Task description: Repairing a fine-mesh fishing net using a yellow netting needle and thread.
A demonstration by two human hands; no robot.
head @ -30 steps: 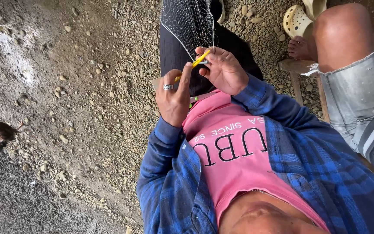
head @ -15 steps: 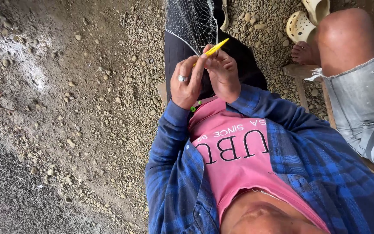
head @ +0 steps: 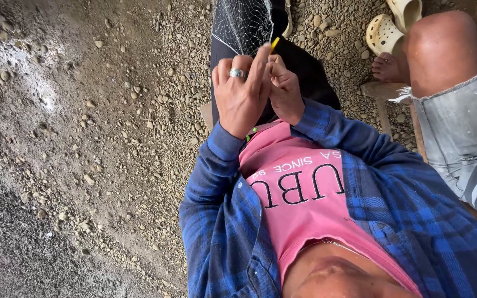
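A fine white fishing net (head: 243, 22) hangs over my dark trousers (head: 310, 72). My left hand (head: 240, 96), with a silver ring on one finger, is raised with its back to me and its fingertips pinch the net's lower edge. My right hand (head: 286, 88) sits close behind it, curled around a yellow netting needle (head: 275, 43). Only the needle's tip shows above the fingers. Both hands touch each other in front of my pink shirt (head: 305, 198) and blue plaid sleeves.
Gravel and dirt ground (head: 100, 138) fills the left side. At the right another person sits on a wooden bench (head: 379, 94), with a bare knee (head: 443, 44), grey shorts and a bare foot (head: 386, 67). Cream clogs (head: 385, 33) lie nearby.
Both hands have risen toward the net and closed together. The yellow needle, in plain sight before, is now mostly hidden behind my fingers. A small animal at the left edge has left the view.
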